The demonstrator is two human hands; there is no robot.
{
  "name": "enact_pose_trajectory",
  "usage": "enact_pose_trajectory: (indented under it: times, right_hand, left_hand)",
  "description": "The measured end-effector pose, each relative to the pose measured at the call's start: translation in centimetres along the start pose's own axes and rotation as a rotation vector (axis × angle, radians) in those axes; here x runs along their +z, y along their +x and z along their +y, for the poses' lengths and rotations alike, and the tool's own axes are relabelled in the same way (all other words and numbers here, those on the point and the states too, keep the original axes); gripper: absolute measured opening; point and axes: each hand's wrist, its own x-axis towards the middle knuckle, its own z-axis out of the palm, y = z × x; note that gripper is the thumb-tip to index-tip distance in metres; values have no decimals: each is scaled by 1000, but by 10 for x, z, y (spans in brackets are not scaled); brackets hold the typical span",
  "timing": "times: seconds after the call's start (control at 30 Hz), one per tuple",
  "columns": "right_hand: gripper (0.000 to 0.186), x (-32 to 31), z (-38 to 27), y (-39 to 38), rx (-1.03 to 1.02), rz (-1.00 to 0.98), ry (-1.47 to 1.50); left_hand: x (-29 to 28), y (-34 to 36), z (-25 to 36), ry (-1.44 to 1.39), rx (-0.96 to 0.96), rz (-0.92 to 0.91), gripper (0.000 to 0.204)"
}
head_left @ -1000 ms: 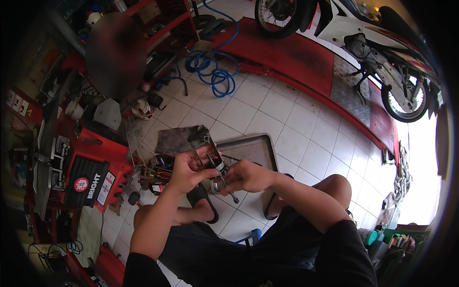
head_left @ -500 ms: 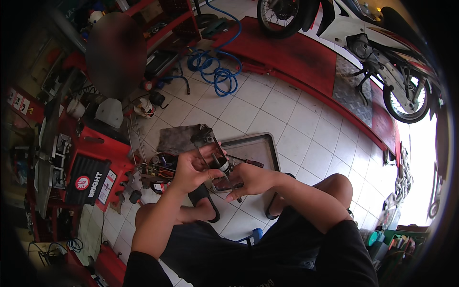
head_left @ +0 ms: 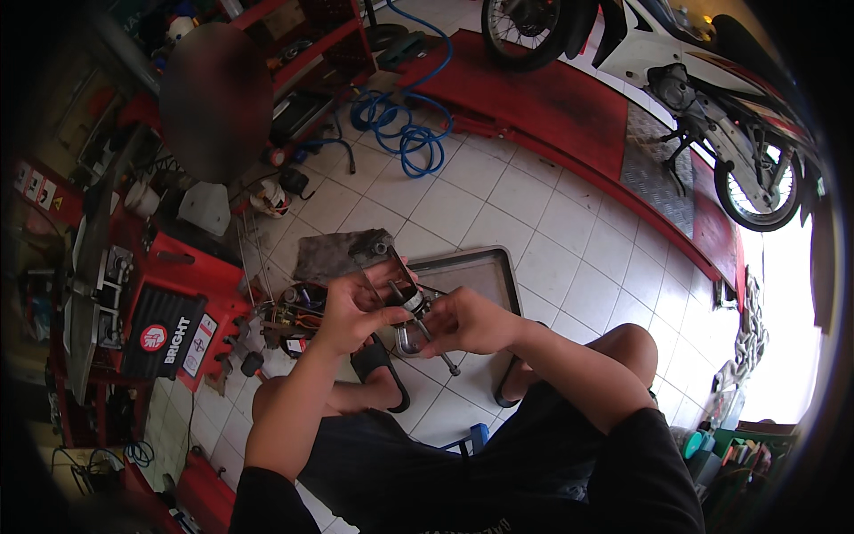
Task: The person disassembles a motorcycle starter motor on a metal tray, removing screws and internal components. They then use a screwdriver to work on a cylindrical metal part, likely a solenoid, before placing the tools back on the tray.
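Observation:
In front of my knees, my left hand (head_left: 349, 313) grips a dark metal frame (head_left: 381, 278) with a rod inside it, thumb pressed near its lower end. A shiny curved metal piece (head_left: 411, 338), shaped like a small clamp, sits at that end, and my right hand (head_left: 471, 322) pinches it. Below my right fingers juts a thin metal rod with a knobbed tip (head_left: 453, 367). My fingers partly cover where these parts meet, so I cannot tell how they join. Beneath lies a grey metal tray (head_left: 511, 267).
A dark grey rag (head_left: 325, 255) and a pile of hand tools (head_left: 301, 316) lie left of the tray. Further left stands a red machine (head_left: 191, 258). A coiled blue hose (head_left: 418, 147) is on the tiles ahead. A motorcycle (head_left: 712, 116) stands on a red lift platform (head_left: 543, 102).
The frame has turned and come slightly lower in my left hand. My right hand has tilted and shifted a little to the right, leaving the shiny curved piece and knobbed rod more visible.

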Motion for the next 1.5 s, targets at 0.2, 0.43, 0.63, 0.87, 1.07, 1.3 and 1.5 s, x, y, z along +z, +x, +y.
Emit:
enact_pose_trajectory:
  times: [0.2, 0.43, 0.63, 0.87, 1.07, 1.3, 1.5]
  right_hand:
    - [49, 5, 8, -3, -131, -33, 165]
    - [51, 2, 0, -1, 85, 17, -129]
    - [52, 5, 18, -1, -45, -19, 342]
    - [61, 5, 14, -4, -126, 0, 130]
    - [65, 0, -5, -1, 123, 42, -213]
    - [70, 3, 11, 0, 30, -20, 213]
    - [73, 2, 22, 2, -131, 75, 53]
  left_hand:
    - [-2, 3, -5, -144, -56, -4, 67]
    - [-4, 3, -5, -187, -91, -33, 68]
    - [-6, 6, -5, -152, -94, -32, 69]
    - [-5, 7, -6, -170, -83, -38, 69]
    - [-8, 6, -4, -152, -77, -41, 69]
    - [-8, 5, -7, -160, -75, -27, 70]
    - [-5, 5, -5, -153, -38, -20, 69]
